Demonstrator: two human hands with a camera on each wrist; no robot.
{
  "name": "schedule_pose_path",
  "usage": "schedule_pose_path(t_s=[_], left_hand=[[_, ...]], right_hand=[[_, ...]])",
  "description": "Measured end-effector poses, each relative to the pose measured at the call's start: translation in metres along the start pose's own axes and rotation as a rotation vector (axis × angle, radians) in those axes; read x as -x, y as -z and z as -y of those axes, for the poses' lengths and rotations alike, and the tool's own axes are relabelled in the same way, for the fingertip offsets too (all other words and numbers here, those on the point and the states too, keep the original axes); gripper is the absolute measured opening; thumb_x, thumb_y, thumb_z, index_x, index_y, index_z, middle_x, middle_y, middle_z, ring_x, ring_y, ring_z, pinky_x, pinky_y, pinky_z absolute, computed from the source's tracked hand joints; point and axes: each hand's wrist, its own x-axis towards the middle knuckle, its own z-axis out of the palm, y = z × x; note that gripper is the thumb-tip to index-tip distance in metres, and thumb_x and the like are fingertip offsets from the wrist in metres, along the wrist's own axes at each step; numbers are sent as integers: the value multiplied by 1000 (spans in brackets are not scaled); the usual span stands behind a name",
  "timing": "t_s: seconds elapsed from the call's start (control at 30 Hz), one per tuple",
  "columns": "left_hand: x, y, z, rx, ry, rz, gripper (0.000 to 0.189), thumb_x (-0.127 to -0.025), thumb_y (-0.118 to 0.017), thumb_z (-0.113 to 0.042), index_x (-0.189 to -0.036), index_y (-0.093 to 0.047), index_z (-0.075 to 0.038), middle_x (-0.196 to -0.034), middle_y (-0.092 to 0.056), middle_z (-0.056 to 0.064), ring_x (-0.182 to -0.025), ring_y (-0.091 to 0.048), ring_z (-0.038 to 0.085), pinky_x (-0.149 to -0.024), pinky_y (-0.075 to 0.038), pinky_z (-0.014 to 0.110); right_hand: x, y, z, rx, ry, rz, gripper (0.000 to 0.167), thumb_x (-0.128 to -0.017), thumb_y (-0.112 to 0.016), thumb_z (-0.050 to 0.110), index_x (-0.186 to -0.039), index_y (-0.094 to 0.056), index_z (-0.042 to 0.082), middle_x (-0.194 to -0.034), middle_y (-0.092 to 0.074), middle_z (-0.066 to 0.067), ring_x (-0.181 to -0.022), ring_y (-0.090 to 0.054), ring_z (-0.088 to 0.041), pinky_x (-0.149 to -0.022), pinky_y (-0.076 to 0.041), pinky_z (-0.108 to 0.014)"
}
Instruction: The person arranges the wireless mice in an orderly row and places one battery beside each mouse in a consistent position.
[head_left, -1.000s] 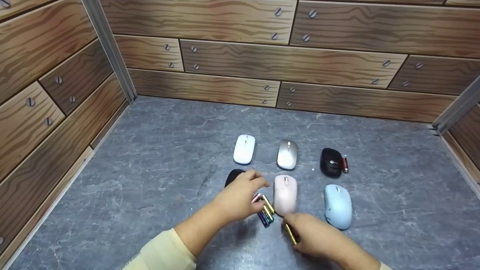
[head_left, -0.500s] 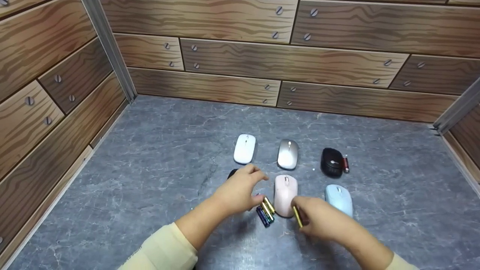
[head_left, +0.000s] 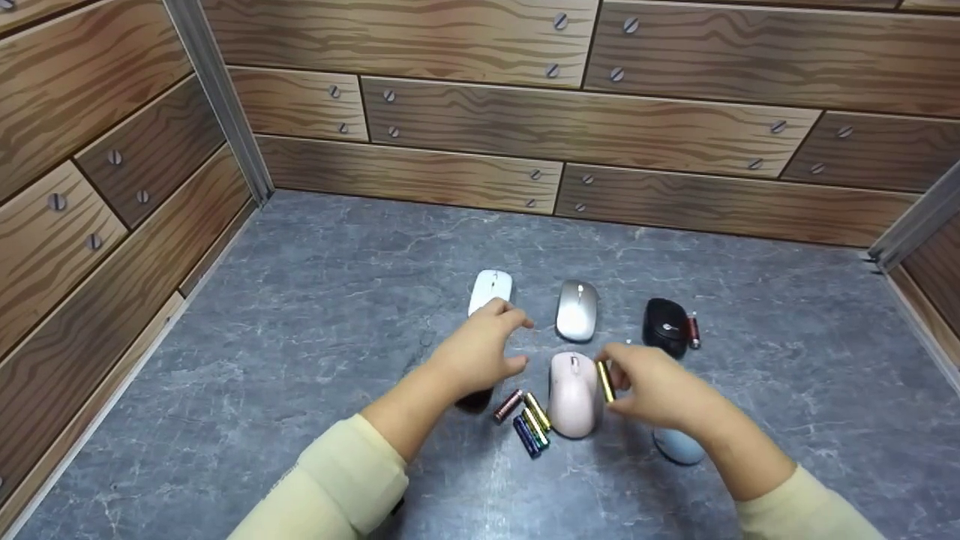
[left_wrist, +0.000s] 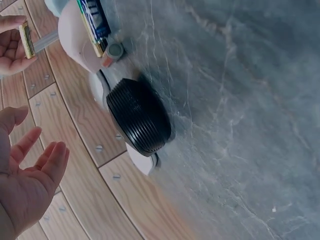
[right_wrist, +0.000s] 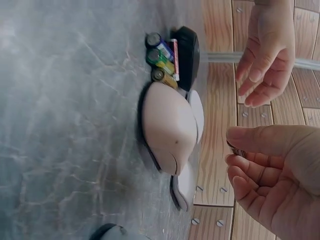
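Plainly, from my distant seat, the head view shows the right hand [head_left: 660, 384] grasping a gold battery [head_left: 606, 382] just to the right of the pink mouse [head_left: 574, 397], the cylinder caught lengthwise, one end against the thumb and the other against a fingertip. The left hand [head_left: 477, 349] is released, to the left of the pink mouse, with a gap between thumb and fingers. Four loose batteries [head_left: 535, 425] lie just left of the pink mouse; a silver mouse [head_left: 577, 311] sits beyond it, and a blue mouse [head_left: 679, 447], partly covered, lies to its right. Through the left wrist view I see the end-to-end hold better: the gold battery is off the tabletop [left_wrist: 225, 150], and the left palm shows bare, fingers loosely bent. Past the loose batteries from the pink mouse rests a ribbed black thing [left_wrist: 140, 117], probably a mouse. The right wrist view leaves me only one end of the gold battery, a dark sliver between thumb and forefinger, clear of the pink mouse. I judge the battery light yet dense for its size, stiff, hard to damage and slick in its smooth jacket, so it could twist out of an end-to-end pinch; I would take hold around mid-barrel for steadiness, or by both ends where the sides must be free.
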Motion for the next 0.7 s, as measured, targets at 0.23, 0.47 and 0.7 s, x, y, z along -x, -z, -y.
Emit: schedule_pose_path(t_s=[0.23, 0.47, 0.7], left_hand=[[-13, -1, 5, -11, 36, 11, 42, -79, -68, -22, -118, -56, -11, -111, -50, 7, -102, -52, 20, -93, -42, 30], [-24, 0, 12, -29, 99, 34, 44, -80, -67, -22, -120, -55, -10, -114, -50, 9, -103, -52, 22, -92, -43, 32], [-28, -2, 15, -24, 127, 46, 43, -81, -67, -23, -120, -55, -11, -115, -50, 8, -102, -53, 20, -90, -44, 31]], right_hand=[[-23, 12, -8, 3, -117, 14, 44, -66, -75, 5, -106, -56, 1, -74, -57, -1, -68, -52, -14, -64, -46, -32], [-48, 19, -23, -16, -281, 48, 51, -74, -72, 9, -119, -50, -2, -78, -54, -6, -65, -49, -17, -58, -43, -31], [-70, 13, -44, -20, -346, 6, 48, -71, -70, 6, -113, -51, -5, -75, -53, -8, -65, -50, -21, -57, -43, -32]])
